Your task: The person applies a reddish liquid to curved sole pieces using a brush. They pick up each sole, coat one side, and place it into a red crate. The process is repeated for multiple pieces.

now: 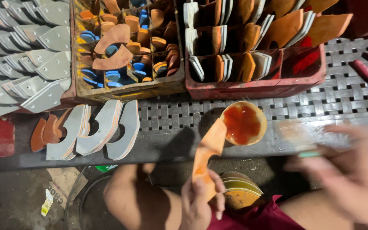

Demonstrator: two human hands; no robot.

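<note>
The counter (333,106) is a dark woven-strap surface running across the view, with crates pushed against its far edge. At far left a spread of grey curved pieces (26,55) overlaps in rows; beside it a yellow crate (128,91) holds orange and blue cut pieces in compartments, and a red crate (256,87) holds orange and pale pieces standing on edge. A row of grey curved soles (103,127) lies flat on the counter's near edge, left of centre, with a few brown ones just beside them.

The right hand (354,179) is badly blurred — it seems to have its grip closed on a brush with a green band (309,154), though the blur leaves this uncertain. The left hand (201,200) sits low at centre, its grip pinched on the lower end of an orange curved piece (209,147), which rises tilted from the fingers. Its upper tip reaches the rim of a small round bowl of reddish glue (243,123) standing on the counter — touching or just beside it, I cannot tell which.
</note>
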